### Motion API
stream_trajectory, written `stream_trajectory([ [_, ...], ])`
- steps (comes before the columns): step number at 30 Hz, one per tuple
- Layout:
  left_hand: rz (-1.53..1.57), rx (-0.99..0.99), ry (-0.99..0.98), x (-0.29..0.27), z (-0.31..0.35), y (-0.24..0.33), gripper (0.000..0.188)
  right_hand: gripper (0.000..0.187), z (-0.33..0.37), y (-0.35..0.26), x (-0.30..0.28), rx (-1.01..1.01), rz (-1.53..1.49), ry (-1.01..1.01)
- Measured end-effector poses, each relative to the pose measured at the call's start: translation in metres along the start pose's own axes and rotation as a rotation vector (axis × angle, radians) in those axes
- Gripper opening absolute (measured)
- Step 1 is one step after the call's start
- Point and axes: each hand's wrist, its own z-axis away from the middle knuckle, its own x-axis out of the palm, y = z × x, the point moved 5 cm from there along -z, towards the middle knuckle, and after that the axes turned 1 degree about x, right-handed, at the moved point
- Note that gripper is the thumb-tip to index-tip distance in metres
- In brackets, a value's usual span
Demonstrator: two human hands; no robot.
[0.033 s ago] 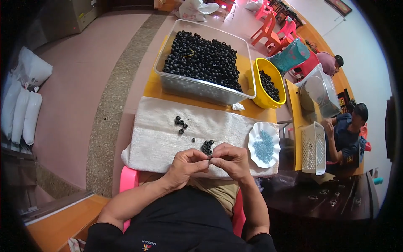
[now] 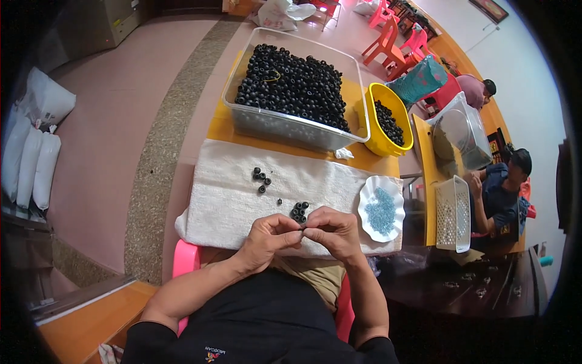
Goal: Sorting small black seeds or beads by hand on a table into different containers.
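My left hand (image 2: 270, 238) and my right hand (image 2: 334, 233) meet fingertip to fingertip over the near edge of a white towel (image 2: 224, 206). They pinch a small black ring between them, and the fingers mostly hide it. Just beyond my fingers lies a little pile of black rings (image 2: 299, 212). A second small cluster of rings (image 2: 261, 177) lies farther left on the towel. To the right, a white scalloped plate (image 2: 365, 203) holds tiny blue pieces (image 2: 382, 211).
A clear plastic tub (image 2: 291, 132) full of black rings stands behind the towel on a yellow tabletop. A yellow bowl (image 2: 383, 147) with more rings is to its right. Further right are a white perforated basket (image 2: 453, 212), two seated people and red chairs. White sacks (image 2: 33, 151) lie on the floor at left.
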Motion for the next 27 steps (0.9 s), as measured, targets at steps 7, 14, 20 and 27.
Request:
stream_trajectory([
  [7,-0.018,0.01,-0.024,0.001,-0.001,0.001,0.015,0.014,0.003,0.003,0.001,0.02,-0.097,-0.031],
  [14,-0.039,0.014,-0.017,0.002,-0.001,0.001,0.016,0.015,0.01,-0.004,0.002,-0.025,0.092,-0.052],
  [20,-0.075,0.01,-0.022,0.002,0.003,-0.004,0.014,0.016,0.017,-0.006,0.0,0.065,0.08,-0.109],
  [27,-0.108,0.009,-0.022,0.001,0.0,-0.004,0.013,0.011,0.018,0.009,-0.002,0.166,-0.114,-0.074],
])
